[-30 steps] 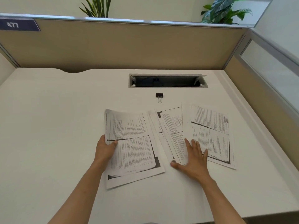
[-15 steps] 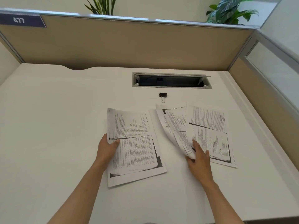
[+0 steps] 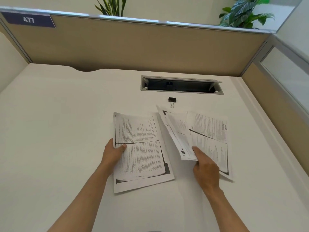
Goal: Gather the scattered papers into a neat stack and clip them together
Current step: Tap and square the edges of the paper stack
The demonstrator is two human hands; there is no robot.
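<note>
Left hand (image 3: pixel 113 152) gripping left papers (image 3: pixel 140 151), right hand (image 3: pixel 206 168) lifting middle papers (image 3: pixel 175 131)

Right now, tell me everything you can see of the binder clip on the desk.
The binder clip is small, with a black body and two thin wire handles that look like metal, folded toward the person. It lies alone on the white desk, just in front of the open cable tray and just beyond the far edge of the middle sheets. Neither hand touches it, and it does not appear to touch the paper. It holds no pages yet.
</note>
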